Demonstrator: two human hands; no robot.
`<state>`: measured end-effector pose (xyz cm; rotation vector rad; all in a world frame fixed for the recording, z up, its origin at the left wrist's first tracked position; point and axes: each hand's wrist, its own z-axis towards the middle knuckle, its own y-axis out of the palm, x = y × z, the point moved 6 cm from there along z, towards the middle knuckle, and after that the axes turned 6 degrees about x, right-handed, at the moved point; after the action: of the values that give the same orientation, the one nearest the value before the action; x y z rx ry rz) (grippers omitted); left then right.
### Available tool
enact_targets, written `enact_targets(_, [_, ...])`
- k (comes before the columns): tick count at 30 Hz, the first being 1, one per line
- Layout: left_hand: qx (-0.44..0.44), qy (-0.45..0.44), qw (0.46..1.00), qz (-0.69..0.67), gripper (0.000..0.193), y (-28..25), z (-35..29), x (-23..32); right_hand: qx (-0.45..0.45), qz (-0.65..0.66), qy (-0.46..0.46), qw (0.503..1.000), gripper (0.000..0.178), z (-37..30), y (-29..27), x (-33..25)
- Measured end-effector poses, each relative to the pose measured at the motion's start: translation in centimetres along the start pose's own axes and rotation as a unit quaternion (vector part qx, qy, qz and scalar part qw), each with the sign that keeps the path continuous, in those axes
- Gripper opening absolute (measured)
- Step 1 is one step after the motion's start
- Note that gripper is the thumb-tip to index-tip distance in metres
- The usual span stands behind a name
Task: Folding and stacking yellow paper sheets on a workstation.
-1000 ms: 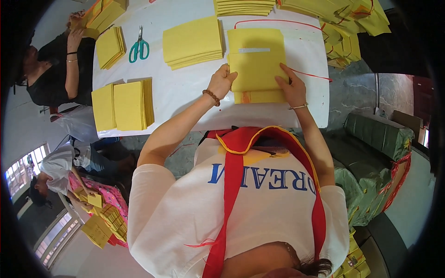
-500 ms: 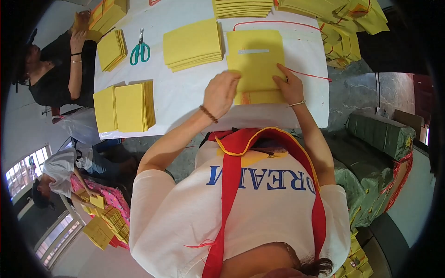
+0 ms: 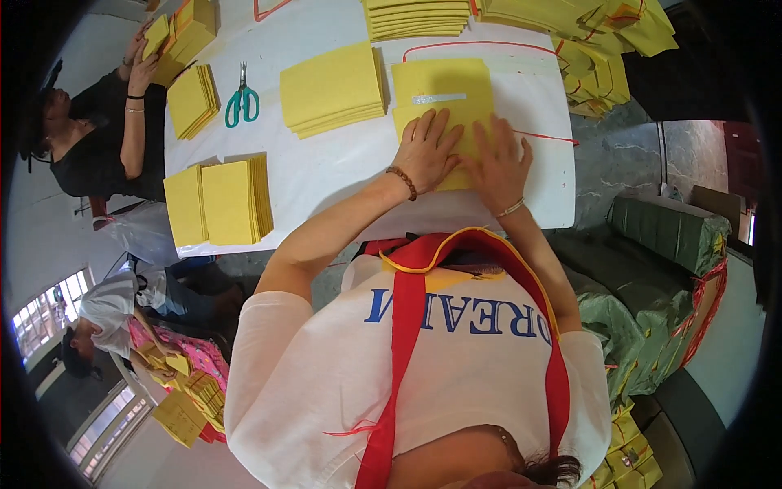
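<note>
we seem to be smoothing the yellow paper packet (image 3: 440, 77), flat on the white table (image 3: 314, 173) before us. our left hand (image 3: 428, 152) spreads its fingers over it; our right hand (image 3: 498, 163) has blurred, extended fingers, contact unclear. squaring its edges would call for light, even pressure. red cord (image 3: 542, 137) nearby could snag; teal-handled scissors (image 3: 243, 106) lie well apart, beyond a yellow stack (image 3: 332, 85).

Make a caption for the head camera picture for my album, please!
Left hand and right hand spread over yellow paper, teal-handled scissors lying on the white table.
</note>
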<state>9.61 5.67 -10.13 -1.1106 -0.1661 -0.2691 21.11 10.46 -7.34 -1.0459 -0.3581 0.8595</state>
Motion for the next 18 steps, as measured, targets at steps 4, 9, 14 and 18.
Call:
enact_targets(4, [-0.006,0.017,0.999,-0.032,0.051,-0.4,0.0,0.1,-0.159,0.045,0.001,0.986,0.062,-3.1,2.5,-0.4])
enact_targets(9, [-0.055,0.052,0.994,-0.073,0.053,-1.0,-0.1,0.2,-0.126,0.064,-0.002,0.99,0.059,-3.1,2.3,-0.4])
enact_targets(14, [-0.019,0.14,0.975,0.172,0.048,-0.2,0.2,2.6,-0.141,0.386,0.168,0.896,0.05,-2.9,3.4,4.1])
enact_targets(18, [-0.133,0.06,0.982,0.119,0.044,0.2,1.1,1.4,0.01,0.515,0.282,0.809,0.05,-1.2,0.4,5.2])
